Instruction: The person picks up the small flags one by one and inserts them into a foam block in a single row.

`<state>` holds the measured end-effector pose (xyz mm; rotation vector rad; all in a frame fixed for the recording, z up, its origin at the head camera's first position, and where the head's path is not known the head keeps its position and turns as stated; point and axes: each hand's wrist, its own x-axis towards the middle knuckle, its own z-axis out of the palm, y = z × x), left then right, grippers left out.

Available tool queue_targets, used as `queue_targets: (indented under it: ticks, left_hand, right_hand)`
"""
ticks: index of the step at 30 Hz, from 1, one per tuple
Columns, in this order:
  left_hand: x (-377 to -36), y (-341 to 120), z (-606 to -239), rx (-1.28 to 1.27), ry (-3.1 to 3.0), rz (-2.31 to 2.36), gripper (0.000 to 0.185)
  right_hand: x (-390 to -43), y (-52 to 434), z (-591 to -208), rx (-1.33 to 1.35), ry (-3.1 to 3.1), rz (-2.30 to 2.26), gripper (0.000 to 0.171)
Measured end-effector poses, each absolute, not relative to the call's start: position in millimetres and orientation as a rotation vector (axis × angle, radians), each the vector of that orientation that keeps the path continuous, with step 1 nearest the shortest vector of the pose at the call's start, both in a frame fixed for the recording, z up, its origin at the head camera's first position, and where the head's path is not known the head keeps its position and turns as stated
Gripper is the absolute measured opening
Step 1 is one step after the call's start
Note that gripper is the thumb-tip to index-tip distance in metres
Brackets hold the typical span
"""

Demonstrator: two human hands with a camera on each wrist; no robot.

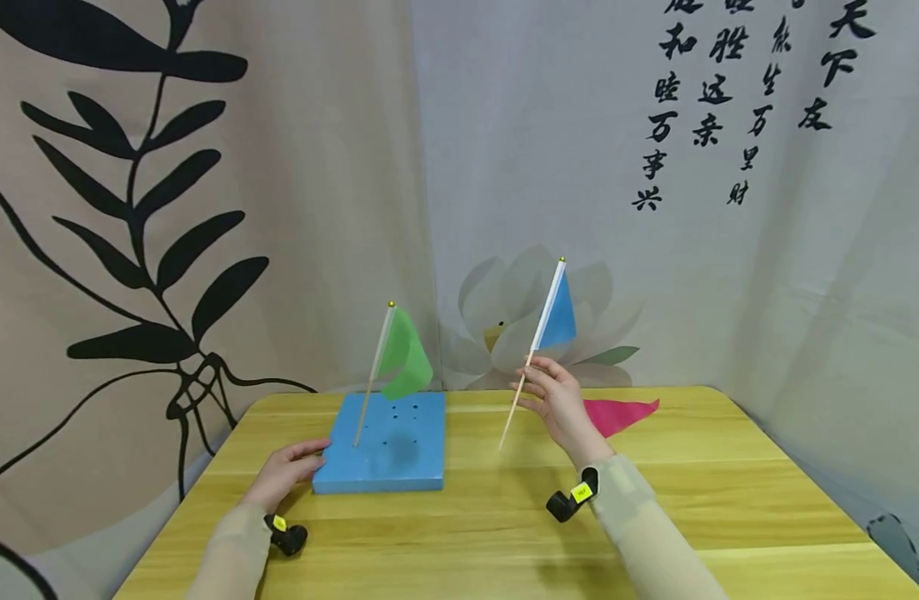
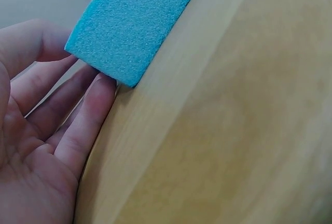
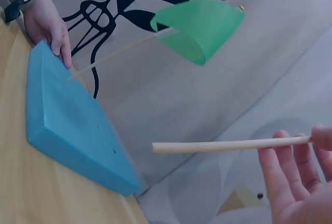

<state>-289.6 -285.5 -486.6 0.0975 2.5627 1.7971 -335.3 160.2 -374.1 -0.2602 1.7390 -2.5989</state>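
A blue foam block (image 1: 417,450) with small holes in its top lies on the table. A green flag (image 1: 405,358) stands in its left part on a wooden stick, leaning slightly. Along the block's left side, my left hand (image 1: 290,468) touches the edge with extended fingers; the left wrist view shows these fingers against the block's end (image 2: 129,32). Right of the block, my right hand (image 1: 556,404) pinches the wooden stick of a blue flag (image 1: 559,317) between thumb and fingers. That stick (image 3: 223,145) tilts, its bare lower end pointing down toward the table.
A pink flag (image 1: 620,414) lies on the wooden table (image 1: 504,533) behind my right wrist, partly hidden by it. A pale curtain with black leaf prints (image 1: 230,296) and writing hangs behind the table's far edge.
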Motion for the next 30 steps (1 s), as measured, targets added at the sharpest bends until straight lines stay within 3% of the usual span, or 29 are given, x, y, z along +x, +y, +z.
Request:
queue_targets:
  ticks: [8, 15, 21, 30]
  left_hand:
    - [-288, -286, -486, 0.09, 2.56, 1.806, 0.047]
    - [-289, -287, -487, 0.076, 2.568, 1.808, 0.046]
    - [-292, -288, -491, 0.092, 2.564, 1.809, 0.047]
    - [-290, -285, -486, 0.073, 2.575, 1.786, 0.048]
  right_hand:
    - [-337, 140, -355, -0.286, 1.739, -2.655, 0.013]
    - [-344, 118, -357, -0.376, 1.737, -2.652, 0.025]
    - [-347, 95, -369, -0.342, 1.719, -2.677, 0.012]
    - [-359, 60, -387, -0.342, 1.659, -2.713, 0.009]
